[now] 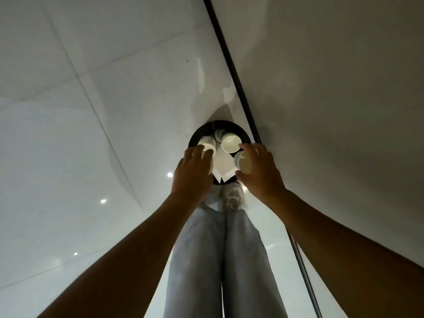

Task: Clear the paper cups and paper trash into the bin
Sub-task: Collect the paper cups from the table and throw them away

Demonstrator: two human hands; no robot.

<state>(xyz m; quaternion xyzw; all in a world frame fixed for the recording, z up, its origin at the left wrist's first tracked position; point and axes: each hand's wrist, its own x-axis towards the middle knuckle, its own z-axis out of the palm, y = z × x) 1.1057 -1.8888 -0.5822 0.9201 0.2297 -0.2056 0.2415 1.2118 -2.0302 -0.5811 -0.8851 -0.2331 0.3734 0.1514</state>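
Pale glossy floor tiles (91,111) stretch off to the left, crossed by thin grout lines and dotted with small bright reflections of lights (169,174). A black strip (231,65) runs along the foot of a plain off-white wall (332,88) on the right. Below, a person's legs in light blue jeans (206,260) stand close to that wall, feet together. One grey-and-white sneaker (231,198) shows at the hem; the other is mostly hidden. A soft curved shadow (128,177) lies across the tiles on the left.
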